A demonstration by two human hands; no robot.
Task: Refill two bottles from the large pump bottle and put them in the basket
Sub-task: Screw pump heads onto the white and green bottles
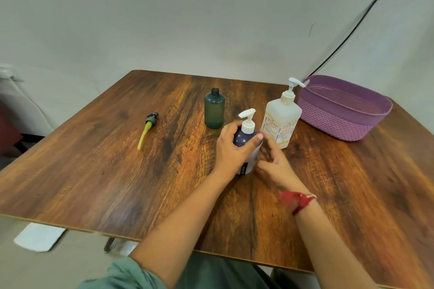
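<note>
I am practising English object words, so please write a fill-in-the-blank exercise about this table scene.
1. The left hand grips the navy bottle, whose pump head is ____.
2. The large pump bottle stands between the navy bottle and the purple ____.
3. The loose pump, lying left of the green bottle, has a ____ tube.
Missing words: white, basket, yellow.

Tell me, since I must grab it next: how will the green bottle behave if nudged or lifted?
The green bottle looks like translucent plastic and seems empty, so probably light and easily tipped. Its neck is open, so anything inside could spill. Being round, it would likely roll across the table once down.
</note>
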